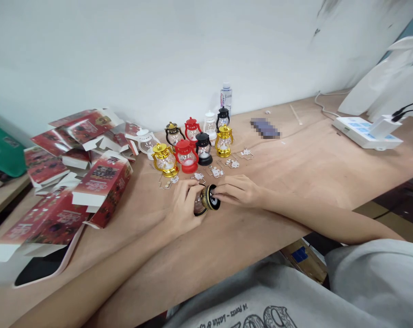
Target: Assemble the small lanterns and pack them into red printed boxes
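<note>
My left hand (184,202) is wrapped round a small black-and-gold toy lantern (206,200) lying on its side on the wooden table (295,173). My right hand (237,190) pinches the lantern's base end with its fingertips. Just behind my hands stand several small lanterns: a gold one (165,159), a red one (186,156), a black one (204,148) and another gold one (224,141), with more behind them. Small white tags (216,171) with wire loops lie on the table between the lanterns and my hands.
A heap of red and white flattened cartons (76,159) covers the table's left side. A small water bottle (226,96) stands by the wall. A white power strip (367,130) with a plugged cable lies at the right. A dark phone-like object (38,269) lies near left.
</note>
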